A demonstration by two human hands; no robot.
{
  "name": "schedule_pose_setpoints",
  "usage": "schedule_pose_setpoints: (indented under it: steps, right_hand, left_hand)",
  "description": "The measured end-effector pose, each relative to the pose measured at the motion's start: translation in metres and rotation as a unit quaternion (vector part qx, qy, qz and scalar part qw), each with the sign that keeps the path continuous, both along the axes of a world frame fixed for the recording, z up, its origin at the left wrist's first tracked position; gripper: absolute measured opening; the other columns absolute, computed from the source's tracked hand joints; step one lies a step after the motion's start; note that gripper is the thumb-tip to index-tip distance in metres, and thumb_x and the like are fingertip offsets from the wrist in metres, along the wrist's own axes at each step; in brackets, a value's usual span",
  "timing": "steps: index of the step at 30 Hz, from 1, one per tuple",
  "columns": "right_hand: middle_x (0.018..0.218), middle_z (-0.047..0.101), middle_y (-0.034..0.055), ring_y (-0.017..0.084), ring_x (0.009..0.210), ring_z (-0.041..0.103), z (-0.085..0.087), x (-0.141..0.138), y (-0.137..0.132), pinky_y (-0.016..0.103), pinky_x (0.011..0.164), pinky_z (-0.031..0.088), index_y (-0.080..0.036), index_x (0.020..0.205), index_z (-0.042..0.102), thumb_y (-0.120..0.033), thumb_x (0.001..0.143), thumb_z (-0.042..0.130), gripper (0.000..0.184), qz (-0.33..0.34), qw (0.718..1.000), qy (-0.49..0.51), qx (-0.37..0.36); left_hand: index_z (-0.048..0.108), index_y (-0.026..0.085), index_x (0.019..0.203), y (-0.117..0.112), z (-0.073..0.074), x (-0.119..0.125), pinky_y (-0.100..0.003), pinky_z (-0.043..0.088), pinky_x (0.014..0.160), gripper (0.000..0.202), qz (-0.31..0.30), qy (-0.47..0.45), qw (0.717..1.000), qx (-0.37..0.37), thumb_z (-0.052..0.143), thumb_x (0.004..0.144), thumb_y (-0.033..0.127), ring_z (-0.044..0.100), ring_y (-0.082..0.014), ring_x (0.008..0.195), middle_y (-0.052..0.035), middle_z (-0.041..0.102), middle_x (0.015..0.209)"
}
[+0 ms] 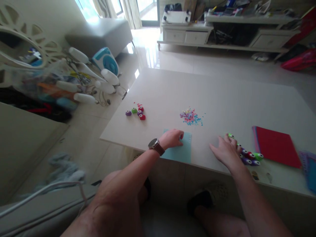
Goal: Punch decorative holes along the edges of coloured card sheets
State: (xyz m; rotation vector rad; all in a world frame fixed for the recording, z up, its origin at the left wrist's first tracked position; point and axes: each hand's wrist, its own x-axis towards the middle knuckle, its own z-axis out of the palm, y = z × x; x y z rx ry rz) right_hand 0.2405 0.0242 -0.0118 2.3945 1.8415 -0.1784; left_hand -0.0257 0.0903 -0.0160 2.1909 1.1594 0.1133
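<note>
My left hand, with a watch on its wrist, rests over a light blue sheet of paper at the table's near edge. Its fingers are curled in towards the thumb, and whatever they hold is hidden. Over on the right, my right hand reaches to a cluster of small craft punches in green, purple and red, with round eye-like tops. Its thumb is spread away, and its fingertips lie over or against the nearest punches. Beyond the sheet sits a pile of tiny coloured paper pieces.
Several more punches stand at the left of the white table, beside a few red bits. A stack of coloured paper with red on top lies right of my right hand. A blue item is at the right edge.
</note>
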Motion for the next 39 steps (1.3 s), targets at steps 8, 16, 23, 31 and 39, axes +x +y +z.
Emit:
schedule_pose_setpoints:
  steps: [8, 16, 23, 31, 39]
  right_hand:
    - [0.159, 0.043, 0.0155, 0.037, 0.142, 0.037, -0.005, -0.017, 0.004, 0.059, 0.109, 0.037, -0.019, 0.133, 0.065, -0.044, 0.09, 0.051, 0.052, 0.055, 0.995, 0.071, 0.033]
    - [0.155, 0.048, 0.0143, 0.038, 0.14, 0.04, 0.01, -0.022, 0.0, 0.062, 0.108, 0.035, -0.021, 0.121, 0.069, -0.038, 0.088, 0.058, 0.039, 0.06, 0.989, 0.126, 0.045]
    - [0.149, 0.055, 0.0115, 0.031, 0.136, 0.048, 0.017, -0.049, -0.016, 0.054, 0.107, 0.04, -0.021, 0.128, 0.066, -0.026, 0.089, 0.06, 0.039, 0.187, 0.962, 0.197, 0.014]
    - [0.149, 0.056, 0.0124, 0.026, 0.141, 0.046, 0.011, -0.07, -0.028, 0.05, 0.11, 0.04, -0.022, 0.138, 0.06, -0.025, 0.093, 0.06, 0.045, 0.332, 0.91, 0.244, -0.035]
    - [0.144, 0.06, 0.011, 0.025, 0.138, 0.048, 0.011, -0.066, -0.02, 0.048, 0.108, 0.041, -0.021, 0.131, 0.065, -0.024, 0.092, 0.06, 0.039, 0.338, 0.9, 0.274, -0.042]
  left_hand:
    - [0.065, 0.024, 0.113, 0.02, 0.014, -0.017, -0.04, 0.047, 0.096, 0.025, 0.149, 0.049, 0.983, 0.091, 0.063, 0.09, 0.033, 0.058, -0.0261, 0.114, -0.0091, 0.065, 0.121]
    - [0.055, 0.012, 0.132, 0.027, 0.035, -0.059, -0.061, 0.038, 0.108, 0.046, 0.366, 0.24, 0.897, 0.06, 0.052, 0.091, 0.033, 0.031, -0.0498, 0.144, -0.0278, 0.044, 0.148]
    - [0.065, 0.019, 0.118, 0.023, 0.031, -0.073, -0.051, 0.049, 0.093, 0.036, 0.318, 0.243, 0.913, 0.078, 0.048, 0.086, 0.016, 0.049, -0.0402, 0.124, -0.0205, 0.057, 0.124]
    - [0.068, 0.02, 0.108, 0.037, 0.016, -0.078, -0.041, 0.049, 0.096, 0.026, 0.303, 0.188, 0.931, 0.082, 0.049, 0.09, 0.016, 0.057, -0.0304, 0.109, -0.0145, 0.06, 0.11]
    - [0.062, 0.02, 0.113, 0.042, 0.008, -0.035, -0.029, 0.051, 0.083, 0.032, 0.261, -0.057, 0.957, 0.116, 0.06, 0.082, 0.01, 0.062, -0.017, 0.087, -0.0069, 0.065, 0.102]
